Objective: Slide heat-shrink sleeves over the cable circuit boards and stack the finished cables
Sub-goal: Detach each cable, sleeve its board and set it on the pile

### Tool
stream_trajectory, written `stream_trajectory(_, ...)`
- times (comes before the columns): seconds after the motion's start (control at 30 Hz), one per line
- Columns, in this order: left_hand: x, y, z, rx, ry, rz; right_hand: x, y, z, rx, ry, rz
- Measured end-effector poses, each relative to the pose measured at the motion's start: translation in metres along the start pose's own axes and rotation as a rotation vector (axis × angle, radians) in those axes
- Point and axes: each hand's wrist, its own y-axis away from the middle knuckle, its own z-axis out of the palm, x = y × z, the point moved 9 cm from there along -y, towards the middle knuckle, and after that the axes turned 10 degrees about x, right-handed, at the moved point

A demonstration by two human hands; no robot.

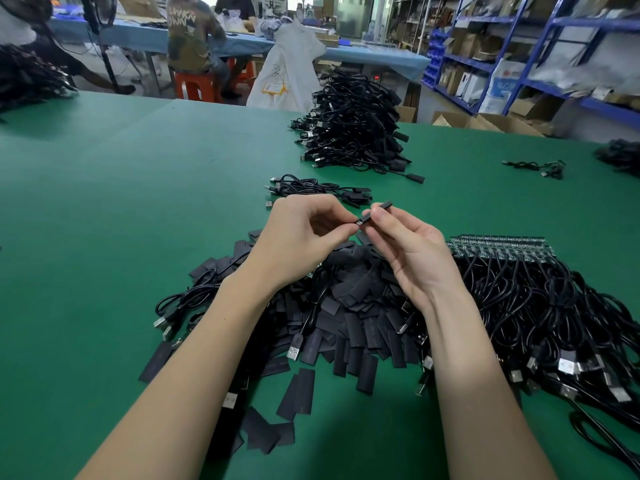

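Observation:
My left hand [304, 233] pinches the small end of a cable's circuit board [359, 221] between thumb and fingertips. My right hand [407, 252] pinches a black heat-shrink sleeve [379, 210] whose open end meets that board. Both hands hover above a heap of loose flat black sleeves [353, 317]. A bundle of unsleeved cables [540, 306] with green boards lined up [502, 245] lies to the right. A small stack of sleeved cables [318, 190] lies just beyond my hands.
The green table [138, 202] carries a tall pile of finished cables [353, 123] further back and a stray cable [536, 167] at the right. Several people sit at blue tables behind. Blue shelving with boxes [519, 64] lines the right side.

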Motion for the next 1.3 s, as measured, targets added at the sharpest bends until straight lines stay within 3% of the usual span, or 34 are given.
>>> stream_trajectory(0.33,0.008,0.001,0.001,0.029,-0.055,0.081,0.002,0.001,0.000,0.002,0.034,0.021)
stream_trajectory(0.77,0.005,-0.001,-0.001,0.052,-0.042,0.061,0.005,0.004,0.003,0.035,0.019,0.013)
stream_trajectory(1.07,0.003,-0.002,-0.002,0.063,0.022,0.005,-0.001,0.006,0.010,-0.021,0.107,-0.047)
stream_trajectory(1.3,-0.009,-0.001,0.003,0.042,0.125,-0.140,-0.008,0.005,0.008,0.020,0.138,-0.160)
